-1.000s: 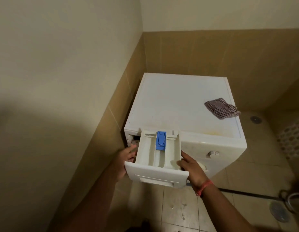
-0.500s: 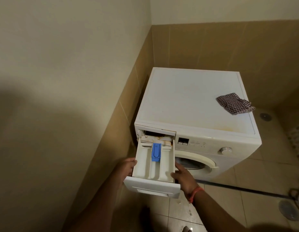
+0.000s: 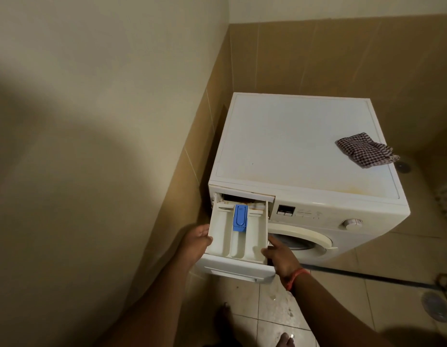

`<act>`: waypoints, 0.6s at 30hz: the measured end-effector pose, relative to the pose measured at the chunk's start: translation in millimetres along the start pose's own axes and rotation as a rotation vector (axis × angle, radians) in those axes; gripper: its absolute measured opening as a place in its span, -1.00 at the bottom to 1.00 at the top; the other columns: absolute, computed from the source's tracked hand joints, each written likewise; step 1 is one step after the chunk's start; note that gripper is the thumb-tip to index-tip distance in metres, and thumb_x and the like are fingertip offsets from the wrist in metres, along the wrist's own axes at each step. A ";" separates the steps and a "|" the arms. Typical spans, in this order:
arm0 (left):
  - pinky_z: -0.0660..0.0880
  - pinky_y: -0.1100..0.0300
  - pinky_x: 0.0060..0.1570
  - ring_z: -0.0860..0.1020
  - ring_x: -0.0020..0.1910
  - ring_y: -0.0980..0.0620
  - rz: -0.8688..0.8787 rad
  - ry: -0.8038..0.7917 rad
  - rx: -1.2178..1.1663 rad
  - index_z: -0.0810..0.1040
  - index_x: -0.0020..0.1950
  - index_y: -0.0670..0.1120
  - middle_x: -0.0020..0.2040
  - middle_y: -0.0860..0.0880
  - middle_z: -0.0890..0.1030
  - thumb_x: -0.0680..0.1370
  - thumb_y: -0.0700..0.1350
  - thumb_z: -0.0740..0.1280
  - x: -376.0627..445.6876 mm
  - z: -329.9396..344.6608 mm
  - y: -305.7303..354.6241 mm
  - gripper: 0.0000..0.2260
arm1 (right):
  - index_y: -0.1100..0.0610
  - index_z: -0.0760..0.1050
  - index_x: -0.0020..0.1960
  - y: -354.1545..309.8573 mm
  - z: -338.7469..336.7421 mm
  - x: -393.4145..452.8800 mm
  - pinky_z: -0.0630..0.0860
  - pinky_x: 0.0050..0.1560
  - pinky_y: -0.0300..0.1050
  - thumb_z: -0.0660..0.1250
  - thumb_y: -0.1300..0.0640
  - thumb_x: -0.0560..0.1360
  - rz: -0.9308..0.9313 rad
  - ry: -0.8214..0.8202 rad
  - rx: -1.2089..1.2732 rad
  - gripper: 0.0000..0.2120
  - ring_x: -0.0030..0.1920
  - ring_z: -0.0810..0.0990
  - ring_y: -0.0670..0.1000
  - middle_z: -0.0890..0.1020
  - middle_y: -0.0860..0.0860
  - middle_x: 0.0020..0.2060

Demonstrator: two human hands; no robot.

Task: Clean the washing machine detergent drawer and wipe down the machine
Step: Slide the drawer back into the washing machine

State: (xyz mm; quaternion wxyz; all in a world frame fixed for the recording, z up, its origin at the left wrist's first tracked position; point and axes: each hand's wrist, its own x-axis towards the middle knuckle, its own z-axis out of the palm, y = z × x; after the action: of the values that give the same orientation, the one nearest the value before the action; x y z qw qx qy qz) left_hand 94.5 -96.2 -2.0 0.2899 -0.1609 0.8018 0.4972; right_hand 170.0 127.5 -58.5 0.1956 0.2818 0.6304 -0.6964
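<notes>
The left hand point(image 3: 196, 240) grips the left wall of the white plastic detergent drawer point(image 3: 238, 244), its fingers point(image 3: 206, 238) curled over the rim near the front corner. The right hand point(image 3: 280, 256) holds the right wall the same way, thumb on the rim and fingers wrapped down the outer side, with a red thread band point(image 3: 296, 278) round the wrist. The drawer is drawn far out of its slot at the top left of the white front-loading washing machine point(image 3: 300, 156), tilted down toward the front, its rear end at the slot's mouth. Inside it lie three long compartments, and a blue plastic siphon cap point(image 3: 240, 217) sits in the middle one near the back. To the right of the slot are a small display panel point(image 3: 285, 210) and a round white dial point(image 3: 351, 222). A crumpled dark checked cloth point(image 3: 365, 149) lies on the machine's top near its right edge. The machine stands in a corner of tan tiled walls point(image 3: 342, 58) on a pale tiled floor point(image 3: 275, 311).
</notes>
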 end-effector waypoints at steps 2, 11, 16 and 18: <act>0.46 0.24 0.00 0.52 0.10 0.08 0.016 0.012 0.032 0.43 0.44 -0.15 0.32 -0.06 0.56 0.59 -0.35 0.24 5.1 -2.5 0.9 -0.59 | 0.11 0.37 0.45 2.5 3.8 4.7 0.61 0.07 0.01 0.21 0.38 0.58 0.003 0.012 -0.002 -0.53 0.10 0.63 0.13 0.64 0.12 0.11; 0.51 0.18 0.14 0.52 0.29 -0.01 0.065 -0.004 0.168 0.46 0.44 -0.09 0.35 -0.01 0.55 0.58 -0.38 0.24 28.8 -5.4 1.1 -0.55 | 0.07 0.36 0.46 6.6 7.3 19.5 0.60 0.11 0.05 0.18 0.37 0.59 -0.002 0.067 -0.020 -0.52 0.09 0.63 0.15 0.64 0.13 0.12; 0.52 0.03 0.26 0.53 0.28 -0.03 0.044 -0.023 0.146 0.46 0.43 -0.11 0.34 -0.02 0.55 0.57 -0.39 0.25 37.6 -1.7 5.9 -0.55 | 0.07 0.37 0.45 1.2 1.0 28.5 0.56 0.18 0.13 0.19 0.39 0.58 0.015 0.103 -0.054 -0.51 0.09 0.63 0.21 0.66 0.16 0.06; 0.54 -0.02 0.24 0.54 0.27 -0.04 0.040 -0.029 0.129 0.47 0.42 -0.11 0.34 -0.03 0.56 0.58 -0.36 0.28 41.4 -0.4 4.3 -0.57 | 0.06 0.36 0.47 2.1 0.6 30.1 0.57 0.17 0.14 0.20 0.38 0.57 0.021 0.103 -0.067 -0.50 0.09 0.63 0.21 0.66 0.15 0.08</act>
State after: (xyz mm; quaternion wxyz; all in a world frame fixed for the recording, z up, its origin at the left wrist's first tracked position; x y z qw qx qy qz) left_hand 59.7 -93.3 -24.8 0.3010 -0.1186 0.8310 0.4525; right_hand 148.3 129.1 -79.3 0.1795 0.3171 0.6596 -0.6574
